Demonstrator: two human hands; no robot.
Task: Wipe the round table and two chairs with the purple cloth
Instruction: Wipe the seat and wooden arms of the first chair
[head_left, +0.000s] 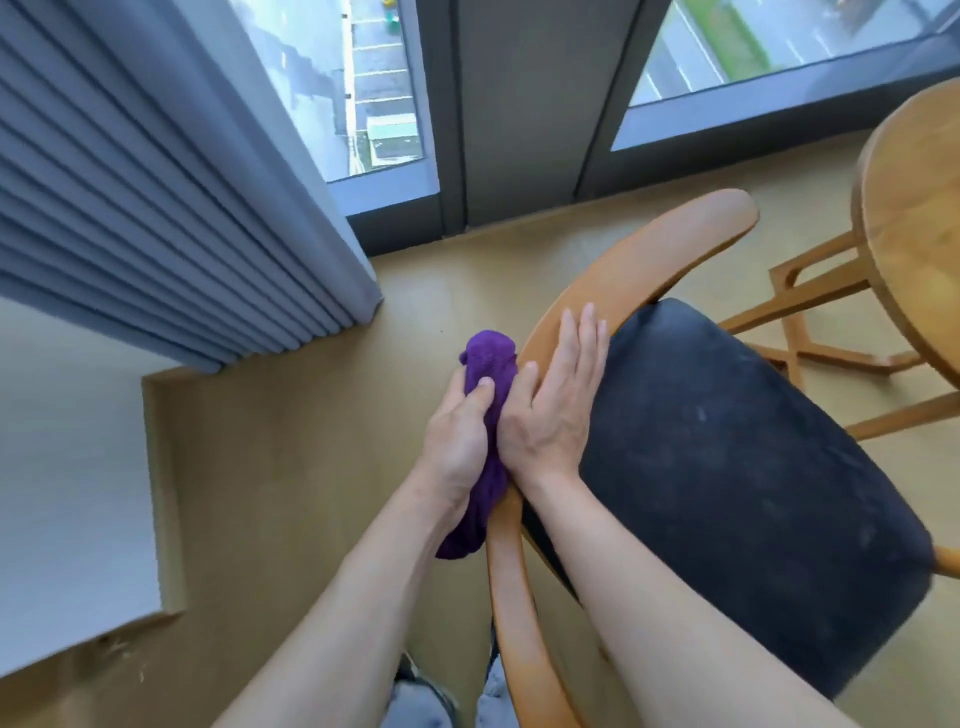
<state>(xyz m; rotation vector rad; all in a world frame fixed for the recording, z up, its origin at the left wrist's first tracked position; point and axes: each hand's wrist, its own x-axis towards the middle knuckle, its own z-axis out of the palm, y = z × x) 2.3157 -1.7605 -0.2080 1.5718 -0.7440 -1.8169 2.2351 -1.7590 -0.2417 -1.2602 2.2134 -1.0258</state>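
Observation:
A wooden chair with a curved backrest and a dark blue padded seat stands in front of me. My left hand grips the purple cloth, bunched against the outer side of the backrest. My right hand lies flat with straight fingers on the top of the backrest beside the cloth. The round wooden table shows at the right edge, with its wooden legs below it.
A grey pleated curtain hangs at the left beside floor-length windows. A white wall corner juts out at the left. Tan floor lies between curtain and chair. My shoes show at the bottom.

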